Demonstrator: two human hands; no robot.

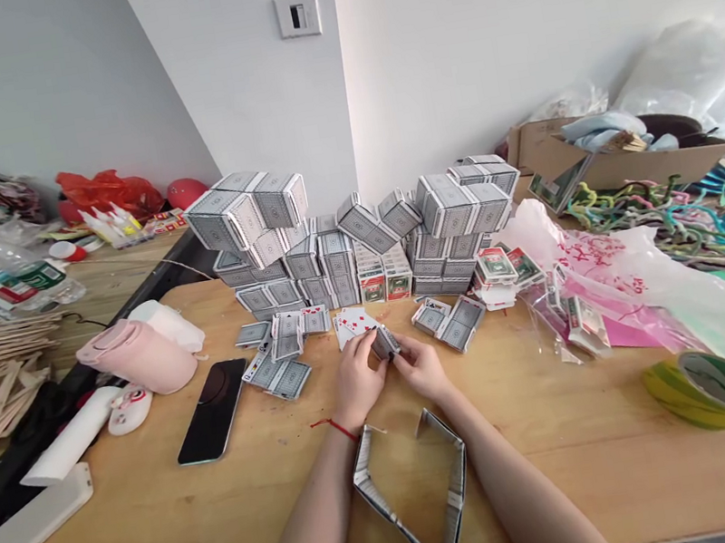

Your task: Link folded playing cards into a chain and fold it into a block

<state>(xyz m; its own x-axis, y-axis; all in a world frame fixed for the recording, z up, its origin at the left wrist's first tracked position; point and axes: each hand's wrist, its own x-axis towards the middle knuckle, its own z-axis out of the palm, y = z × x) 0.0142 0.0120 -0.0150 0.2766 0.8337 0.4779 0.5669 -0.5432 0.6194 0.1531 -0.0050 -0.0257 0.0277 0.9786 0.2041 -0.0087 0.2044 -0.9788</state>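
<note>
Near the middle of the table, my left hand (360, 380) and my right hand (420, 365) are closed together on a playing card (385, 341) with a grey patterned back. Whether it is one card or several, I cannot tell. Just behind it lie face-up red-suit cards (351, 321). Between my forearms stands an open diamond-shaped frame of cards (456, 506) on edge. Loose and folded cards (283, 376) lie to the left, and a few more cards (457, 321) to the right. Behind them rise stacked blocks made of cards (339, 266).
Left on the table are a black phone (212, 412), a pink cup (138, 357) and a white power bank (35, 525). To the right lie card boxes (496, 266), a plastic bag (616, 268) and a roll of yellow tape (711, 389). A cardboard box (676, 162) stands farther back.
</note>
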